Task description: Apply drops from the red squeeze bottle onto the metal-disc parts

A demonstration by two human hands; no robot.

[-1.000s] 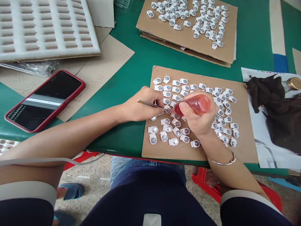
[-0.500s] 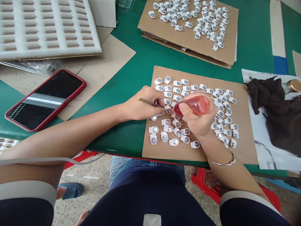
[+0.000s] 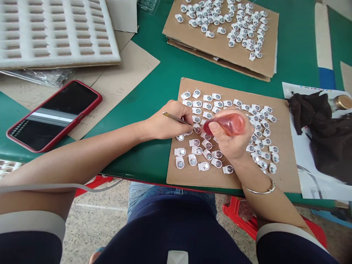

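My left hand (image 3: 173, 119) is closed on slim metal tweezers (image 3: 174, 118), their tips down by a small round silver piece on a white tab (image 3: 197, 128). In my right hand (image 3: 235, 141) is a soft translucent red squeeze bottle (image 3: 228, 124), tilted with its narrow end toward that same piece. Whether the bottle's tip touches the piece I cannot tell. Many similar round pieces on white tabs lie in loose rows on the cardboard sheet (image 3: 189, 179) under both hands, some hidden by my right hand.
Behind stands a cardboard stack (image 3: 192, 38) bearing more pieces. To the left lie a red-cased phone (image 3: 55, 115), brown paper sheets (image 3: 137, 60) and a white slotted foam tray (image 3: 55, 60). Dark cloth (image 3: 327, 143) and a gold-capped bottle (image 3: 342, 102) rest at the right.
Both hands keep nearly the same place and hold. The view has shifted slightly. A foot in a blue slipper at the lower left has gone from where it was.
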